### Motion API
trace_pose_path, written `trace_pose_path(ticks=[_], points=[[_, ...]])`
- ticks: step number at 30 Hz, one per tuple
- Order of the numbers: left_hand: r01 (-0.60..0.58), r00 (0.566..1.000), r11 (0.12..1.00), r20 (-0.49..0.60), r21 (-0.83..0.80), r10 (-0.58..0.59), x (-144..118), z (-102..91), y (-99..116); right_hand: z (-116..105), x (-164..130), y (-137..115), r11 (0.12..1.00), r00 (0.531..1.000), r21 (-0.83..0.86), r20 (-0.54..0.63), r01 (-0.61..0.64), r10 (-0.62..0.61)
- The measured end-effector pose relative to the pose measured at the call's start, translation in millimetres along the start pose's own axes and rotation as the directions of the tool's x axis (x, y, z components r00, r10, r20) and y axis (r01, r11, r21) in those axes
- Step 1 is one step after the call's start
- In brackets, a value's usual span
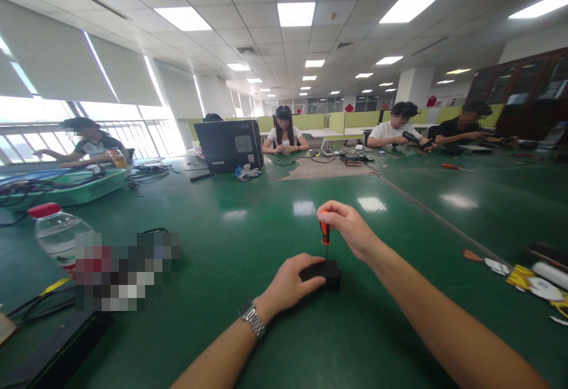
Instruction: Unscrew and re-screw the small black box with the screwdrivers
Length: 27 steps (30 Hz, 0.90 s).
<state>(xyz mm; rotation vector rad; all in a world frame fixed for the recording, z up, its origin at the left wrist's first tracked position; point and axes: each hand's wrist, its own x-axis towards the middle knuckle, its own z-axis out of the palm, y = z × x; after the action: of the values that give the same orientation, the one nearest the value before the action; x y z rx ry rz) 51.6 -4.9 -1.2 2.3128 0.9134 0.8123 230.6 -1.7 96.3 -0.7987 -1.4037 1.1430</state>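
A small black box (332,275) lies on the green table in front of me. My left hand (290,282) grips its left part, thumb on the near side and fingers on the far side. Above it, my right hand (344,223) is closed round the top of an orange and black screwdriver (325,234). The screwdriver stands upright, and its thin shaft runs down to the top of the box. Whether the tip sits in a screw is too small to make out.
A water bottle (62,232) and a green basket of cables (93,188) are at left. Ahead stand a black computer case (231,145) and gloves (247,172). Another screwdriver (451,167) and yellow-white items (526,276) lie right. Several people sit round the table (213,229).
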Motion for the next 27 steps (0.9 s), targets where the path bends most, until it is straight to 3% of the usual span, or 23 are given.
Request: trace_pose_path(ticks=[7, 14, 20, 27], points=[[0.001, 1.0, 1.0, 0.001, 0.001, -0.001, 0.1, 1.0, -1.7, -0.1, -0.7, -0.6, 0.999, 0.997, 0.04, 0.07, -0.022, 0.019], [-0.004, 1.0, 1.0, -0.001, -0.007, 0.004, 0.1, 1.4, -2.3, -1.7, 0.1, -0.7, 0.996, 0.996, -0.087, 0.081, 0.037, -0.029], [0.001, 1.0, 1.0, -0.001, -0.012, -0.001, 0.0, 1.3, -1.1, -0.6, 0.4, 2.1, 0.998, 0.992, 0.061, 0.124, 0.004, -0.011], [-0.005, 1.0, 1.0, 0.001, -0.008, 0.005, 0.3, 0.7, -1.6, -2.7, 1.2, 2.2, 1.0, 0.995, 0.019, 0.095, -0.017, 0.015]])
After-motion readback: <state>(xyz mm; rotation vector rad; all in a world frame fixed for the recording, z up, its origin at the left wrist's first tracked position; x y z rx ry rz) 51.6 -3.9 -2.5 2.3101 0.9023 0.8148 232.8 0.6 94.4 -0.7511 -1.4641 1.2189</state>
